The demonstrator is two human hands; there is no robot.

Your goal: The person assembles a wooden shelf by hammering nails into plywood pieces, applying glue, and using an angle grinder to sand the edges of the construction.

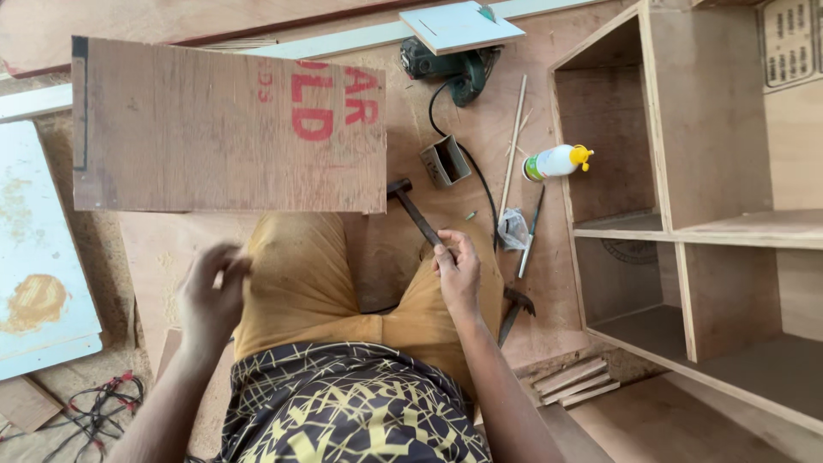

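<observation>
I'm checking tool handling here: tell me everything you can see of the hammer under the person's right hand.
The dark-headed hammer with a slim dark handle lies flat on the brown plywood floor panel, angled diagonally. Its head points up-left, close to the lower right corner of the large plywood board with red lettering. The handle runs down-right to the right hand, whose fingers close around its end. The head looks like metal; the handle's material cannot be told.

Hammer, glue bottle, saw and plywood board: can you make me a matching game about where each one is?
Things:
1. hammer
2. glue bottle
3. green power saw
4. plywood board

Places:
A. lying beside the cabinet
B. gripped by the right hand
C. across the knees
D. at the top, under a white panel

Pairs: 1-B, 2-A, 3-D, 4-C
</observation>
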